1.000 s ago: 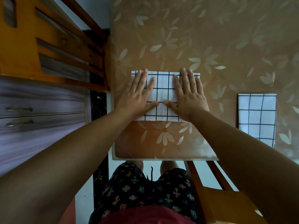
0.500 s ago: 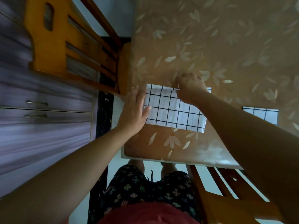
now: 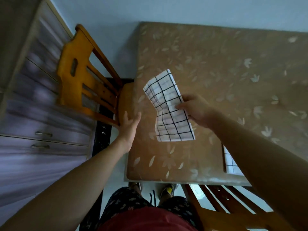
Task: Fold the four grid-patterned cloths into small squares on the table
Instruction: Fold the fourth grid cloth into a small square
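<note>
A folded white cloth with a black grid (image 3: 168, 107) hangs tilted above the brown flower-patterned table (image 3: 216, 67). My right hand (image 3: 195, 109) pinches its right edge and holds it off the tabletop. Fingers spread and holding nothing, my left hand (image 3: 130, 125) hovers at the table's left edge, to the left of the cloth. A second folded grid cloth (image 3: 230, 162) lies near the table's front right, mostly hidden behind my right forearm.
A wooden chair (image 3: 86, 80) stands at the table's left side, with purple drawers (image 3: 41, 127) beyond it. Another wooden chair (image 3: 221, 210) sits at the front right, beside my legs. The table's far side touches the pale wall.
Both hands were pressing the cloth flat on the table. My right hand then gripped it and lifted it off the surface, while my left hand slid off to the left. The view has tilted upward.
</note>
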`<act>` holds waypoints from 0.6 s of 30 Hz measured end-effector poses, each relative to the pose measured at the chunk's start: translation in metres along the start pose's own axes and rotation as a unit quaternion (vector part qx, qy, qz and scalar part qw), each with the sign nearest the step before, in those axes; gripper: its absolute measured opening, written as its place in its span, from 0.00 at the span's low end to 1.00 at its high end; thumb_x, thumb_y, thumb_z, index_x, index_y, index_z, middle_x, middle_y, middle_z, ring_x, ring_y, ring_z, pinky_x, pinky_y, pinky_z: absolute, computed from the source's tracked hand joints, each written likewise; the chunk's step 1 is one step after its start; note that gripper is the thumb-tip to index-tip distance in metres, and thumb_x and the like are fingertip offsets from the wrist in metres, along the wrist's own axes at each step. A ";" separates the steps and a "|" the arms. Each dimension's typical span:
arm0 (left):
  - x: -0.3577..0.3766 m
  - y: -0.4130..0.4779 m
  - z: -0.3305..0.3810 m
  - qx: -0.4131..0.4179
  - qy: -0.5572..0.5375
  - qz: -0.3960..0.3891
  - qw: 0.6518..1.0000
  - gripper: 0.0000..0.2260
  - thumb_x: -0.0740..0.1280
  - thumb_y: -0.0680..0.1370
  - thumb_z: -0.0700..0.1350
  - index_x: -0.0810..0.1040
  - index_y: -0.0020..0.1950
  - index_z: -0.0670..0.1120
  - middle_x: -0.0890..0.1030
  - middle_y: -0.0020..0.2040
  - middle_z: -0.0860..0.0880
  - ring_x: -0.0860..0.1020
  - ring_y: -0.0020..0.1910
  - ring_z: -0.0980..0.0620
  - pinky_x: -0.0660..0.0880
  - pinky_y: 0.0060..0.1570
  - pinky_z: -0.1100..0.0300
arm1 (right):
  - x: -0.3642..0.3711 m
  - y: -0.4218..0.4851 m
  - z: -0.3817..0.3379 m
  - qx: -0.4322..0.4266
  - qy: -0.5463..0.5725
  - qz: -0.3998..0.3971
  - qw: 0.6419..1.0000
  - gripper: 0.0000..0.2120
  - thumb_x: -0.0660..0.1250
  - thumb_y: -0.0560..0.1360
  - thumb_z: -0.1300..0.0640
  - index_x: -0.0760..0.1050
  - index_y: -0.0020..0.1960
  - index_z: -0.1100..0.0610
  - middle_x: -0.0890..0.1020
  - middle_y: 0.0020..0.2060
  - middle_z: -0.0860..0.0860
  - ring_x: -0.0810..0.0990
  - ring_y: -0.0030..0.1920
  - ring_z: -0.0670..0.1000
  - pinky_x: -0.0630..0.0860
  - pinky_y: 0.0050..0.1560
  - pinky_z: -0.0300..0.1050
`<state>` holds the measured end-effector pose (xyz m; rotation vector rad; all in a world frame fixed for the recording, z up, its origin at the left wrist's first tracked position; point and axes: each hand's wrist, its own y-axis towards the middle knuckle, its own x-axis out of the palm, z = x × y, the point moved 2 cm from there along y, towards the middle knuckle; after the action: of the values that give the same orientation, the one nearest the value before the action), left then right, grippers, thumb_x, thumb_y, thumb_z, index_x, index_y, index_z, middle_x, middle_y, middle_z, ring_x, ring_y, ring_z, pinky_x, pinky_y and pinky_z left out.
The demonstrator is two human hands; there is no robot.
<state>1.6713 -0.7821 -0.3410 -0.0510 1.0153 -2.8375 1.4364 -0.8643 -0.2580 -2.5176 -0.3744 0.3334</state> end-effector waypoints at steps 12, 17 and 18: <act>0.015 -0.003 0.078 -0.069 -0.089 -0.192 0.975 0.47 0.82 0.68 0.55 0.62 0.80 0.51 0.77 0.71 0.44 0.78 0.68 0.40 0.72 0.66 0.33 | -0.017 -0.056 -0.001 0.029 0.267 -0.004 0.963 0.18 0.61 0.78 0.69 0.76 0.67 0.65 0.83 0.60 0.63 0.83 0.60 0.65 0.78 0.62 0.64; 0.020 -0.019 0.094 -0.018 -0.042 -0.158 0.986 0.19 0.72 0.78 0.43 0.77 0.67 0.40 0.82 0.64 0.40 0.82 0.61 0.41 0.79 0.61 0.43 | -0.016 -0.064 0.004 0.019 0.184 0.053 0.981 0.13 0.67 0.77 0.68 0.80 0.60 0.61 0.87 0.53 0.59 0.86 0.55 0.62 0.80 0.58 0.67; 0.020 -0.022 0.097 -0.008 -0.028 -0.143 0.989 0.15 0.71 0.79 0.43 0.79 0.65 0.39 0.83 0.61 0.40 0.82 0.60 0.40 0.79 0.61 0.43 | -0.016 -0.066 0.004 0.017 0.162 0.059 0.985 0.12 0.67 0.77 0.68 0.80 0.58 0.59 0.87 0.51 0.58 0.86 0.52 0.61 0.81 0.56 0.66</act>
<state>1.6566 -0.8292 -0.2526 -0.3006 1.0994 -3.0593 1.4079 -0.8150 -0.2215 -2.5082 -0.0893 -0.0279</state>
